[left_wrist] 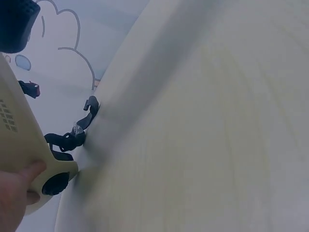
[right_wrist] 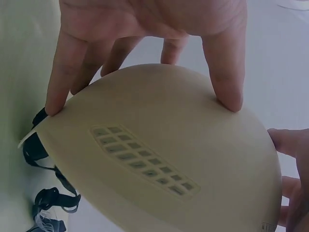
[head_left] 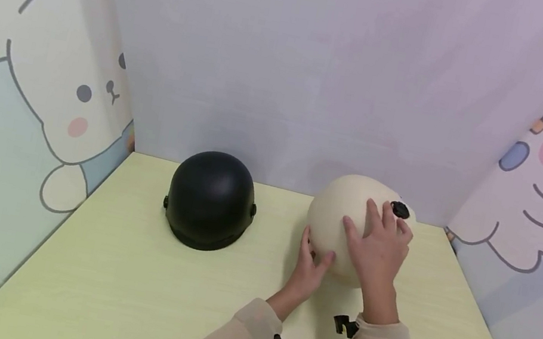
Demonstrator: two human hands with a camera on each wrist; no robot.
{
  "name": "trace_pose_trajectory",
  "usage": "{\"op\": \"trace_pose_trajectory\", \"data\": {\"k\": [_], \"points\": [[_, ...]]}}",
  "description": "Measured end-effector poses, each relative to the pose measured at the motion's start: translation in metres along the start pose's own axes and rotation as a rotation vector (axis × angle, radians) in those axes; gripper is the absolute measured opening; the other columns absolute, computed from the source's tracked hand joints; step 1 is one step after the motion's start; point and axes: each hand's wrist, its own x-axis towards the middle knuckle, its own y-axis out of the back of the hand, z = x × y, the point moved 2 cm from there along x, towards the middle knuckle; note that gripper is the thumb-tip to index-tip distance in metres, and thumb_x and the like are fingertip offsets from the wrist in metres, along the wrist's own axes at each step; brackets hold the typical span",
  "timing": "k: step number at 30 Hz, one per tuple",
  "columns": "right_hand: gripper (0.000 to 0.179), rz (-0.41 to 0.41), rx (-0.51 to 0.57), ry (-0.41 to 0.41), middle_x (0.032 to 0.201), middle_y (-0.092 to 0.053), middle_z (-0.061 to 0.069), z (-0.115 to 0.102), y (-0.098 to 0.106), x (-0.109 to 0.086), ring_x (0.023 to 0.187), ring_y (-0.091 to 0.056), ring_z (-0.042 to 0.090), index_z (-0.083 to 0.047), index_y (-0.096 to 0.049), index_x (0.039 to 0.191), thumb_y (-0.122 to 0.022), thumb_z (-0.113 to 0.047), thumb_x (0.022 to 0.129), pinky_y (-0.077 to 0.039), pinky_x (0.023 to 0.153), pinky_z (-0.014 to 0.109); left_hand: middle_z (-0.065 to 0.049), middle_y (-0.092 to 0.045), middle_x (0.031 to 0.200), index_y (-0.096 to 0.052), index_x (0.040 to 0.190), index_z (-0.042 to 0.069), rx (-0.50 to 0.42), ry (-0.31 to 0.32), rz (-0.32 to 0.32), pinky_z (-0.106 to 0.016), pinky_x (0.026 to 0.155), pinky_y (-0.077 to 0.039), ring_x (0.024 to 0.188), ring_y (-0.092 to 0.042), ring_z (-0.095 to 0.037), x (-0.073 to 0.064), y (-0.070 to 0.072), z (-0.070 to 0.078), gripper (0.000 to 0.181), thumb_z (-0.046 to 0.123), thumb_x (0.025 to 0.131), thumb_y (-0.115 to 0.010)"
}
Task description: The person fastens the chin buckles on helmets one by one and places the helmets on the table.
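Cream helmet [head_left: 334, 217] held from both sides

It tilts near the tabletop's [head_left: 122, 276] far right corner. The left hand [head_left: 306, 275], part-curled, grips its near-left side; the right hand [head_left: 379, 252], fingers spread, clasps its right.

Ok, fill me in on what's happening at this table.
A person's left hand and right hand are holding a cream helmet toward the right side of the table. Between the hands, it sits tilted, with dark straps showing past its rim in the right wrist view. Whether it touches the table is hard to tell. A black helmet stands untouched to its left, dome up.
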Motion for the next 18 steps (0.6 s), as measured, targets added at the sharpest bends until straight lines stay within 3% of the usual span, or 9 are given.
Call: {"op": "trace_pose_trajectory", "data": {"k": [4,7,15,18], "points": [[0.064,0.001,-0.002,0.024,0.152,-0.034,0.017,-0.006,-0.001,0.001,0.131,-0.025,0.048,-0.014,-0.048,0.144,-0.062,-0.047,0.091,-0.029,0.093,0.069,-0.022,-0.007,0.157,0.005,0.156,0.016,-0.087,0.024,-0.001,-0.048,0.097,-0.042,0.137,-0.028,-0.041,-0.001,-0.001,-0.003,0.084,0.036,0.101,-0.054],[0.064,-0.001,0.002,0.041,0.151,-0.034,0.018,-0.009,0.000,0.003,0.130,-0.026,0.048,-0.013,-0.049,0.143,-0.063,-0.046,0.091,-0.028,0.093,0.069,-0.022,-0.006,0.157,0.006,0.156,0.015,-0.095,0.031,0.002,-0.048,0.097,-0.043,0.137,-0.028,-0.041,-0.001,-0.001,-0.002,0.085,0.038,0.101,-0.054],[0.064,-0.043,-0.013,0.032,0.152,-0.032,0.019,-0.008,0.003,0.006,0.130,-0.025,0.050,-0.012,-0.047,0.144,-0.061,-0.046,0.092,-0.028,0.093,0.069,-0.016,-0.009,0.160,0.001,0.157,0.018,0.065,0.041,0.012,-0.055,0.105,-0.030,0.139,-0.024,-0.041,-0.002,0.003,0.005,0.082,0.044,0.100,-0.052],[0.064,-0.050,-0.011,0.037,0.152,-0.031,0.019,-0.007,0.003,0.005,0.131,-0.024,0.050,-0.012,-0.046,0.145,-0.060,-0.047,0.092,-0.028,0.093,0.069,-0.013,-0.008,0.160,-0.002,0.157,0.020,0.134,0.015,0.020,-0.058,0.106,-0.025,0.140,-0.021,-0.040,0.000,0.006,0.010,0.080,0.047,0.100,-0.050]]}}
